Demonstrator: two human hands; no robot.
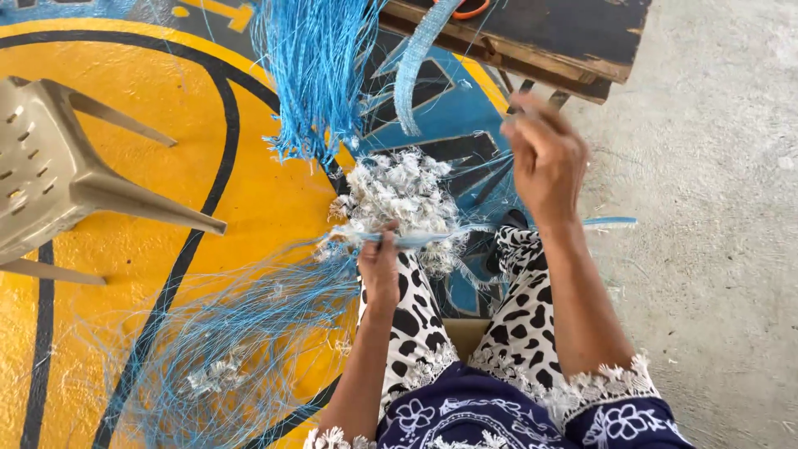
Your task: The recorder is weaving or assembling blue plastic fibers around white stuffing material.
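My left hand [380, 264] pinches a thin light-blue netting needle [416, 239] that lies crosswise over my knees. Just beyond it sits a clump of white knotted cord [403, 195] tied into blue fishing net. My right hand [542, 158] is raised higher, fingers closed, pulling a fine line that is too thin to follow. A bundle of blue net strands [312, 75] hangs down from above. Loose blue net [241, 341] spreads over the floor to my left.
A beige plastic chair [58, 179] lies tipped over at the left on a yellow, black and blue painted mat [166, 116]. A dark wooden bench [540, 37] stands at the top. Bare concrete floor [715, 249] fills the right. A blue woven strap [416, 66] dangles.
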